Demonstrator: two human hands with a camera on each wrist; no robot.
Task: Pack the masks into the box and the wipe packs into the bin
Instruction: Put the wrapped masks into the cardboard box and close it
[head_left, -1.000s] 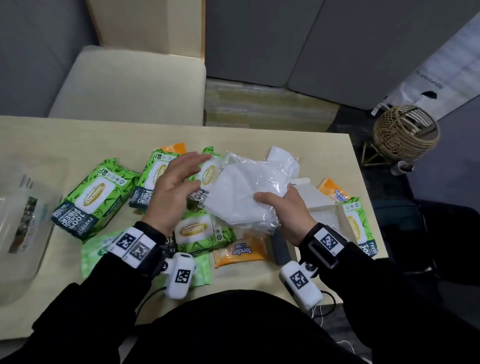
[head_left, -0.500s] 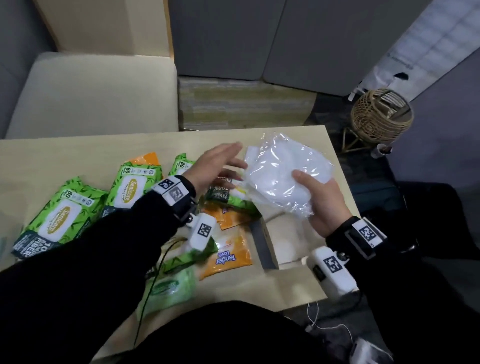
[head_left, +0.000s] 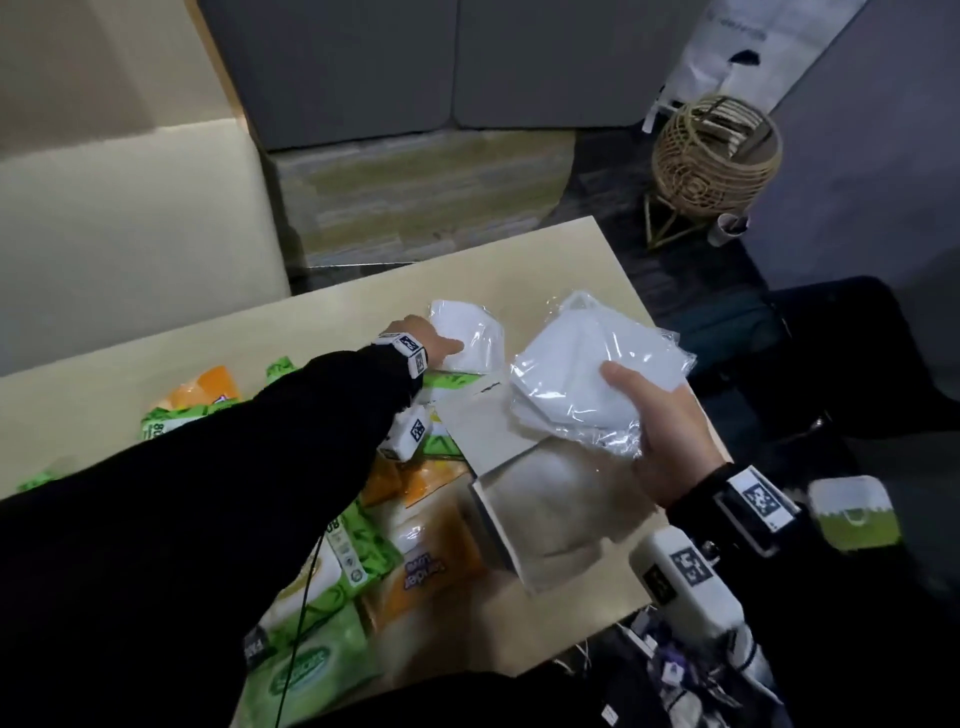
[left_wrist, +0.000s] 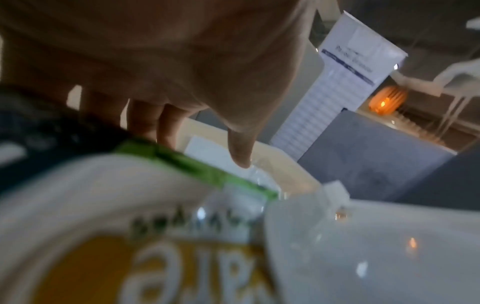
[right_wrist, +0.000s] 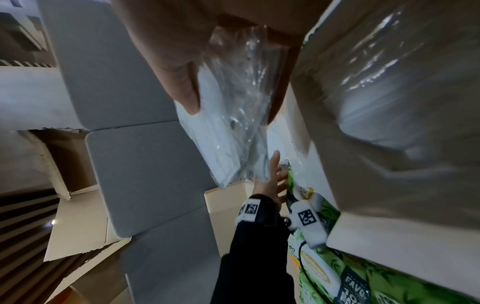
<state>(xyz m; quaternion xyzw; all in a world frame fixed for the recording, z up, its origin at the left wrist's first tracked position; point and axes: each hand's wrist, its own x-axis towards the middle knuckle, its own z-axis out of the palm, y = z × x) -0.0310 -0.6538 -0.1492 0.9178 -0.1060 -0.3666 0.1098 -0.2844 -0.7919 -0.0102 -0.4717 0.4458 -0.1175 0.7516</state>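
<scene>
My right hand (head_left: 631, 397) grips a stack of white masks in clear bags (head_left: 582, 358), held just above the open white box (head_left: 488, 519), which has a bagged mask inside. The right wrist view shows my thumb (right_wrist: 182, 82) pinching the bagged masks (right_wrist: 233, 123) beside the box (right_wrist: 389, 257). My left hand (head_left: 436, 340) reaches across, straight fingers touching a single bagged mask (head_left: 478, 338) lying flat on the table's far side. The left wrist view shows my fingertips (left_wrist: 241, 148) on that mask's plastic (left_wrist: 213, 154). Green wipe packs (head_left: 311, 670) and orange ones (head_left: 431, 561) lie under my left arm.
The tan table (head_left: 561, 270) ends just right of the box. A wicker basket (head_left: 711, 156) stands on the floor beyond the corner. A cream chair (head_left: 130, 223) sits behind the table. A small white and green object (head_left: 852, 514) is near my right wrist.
My left hand has left the held stack and stretched out to the lone mask. My right hand has kept the bagged masks and lowered them towards the box. The view has swung right.
</scene>
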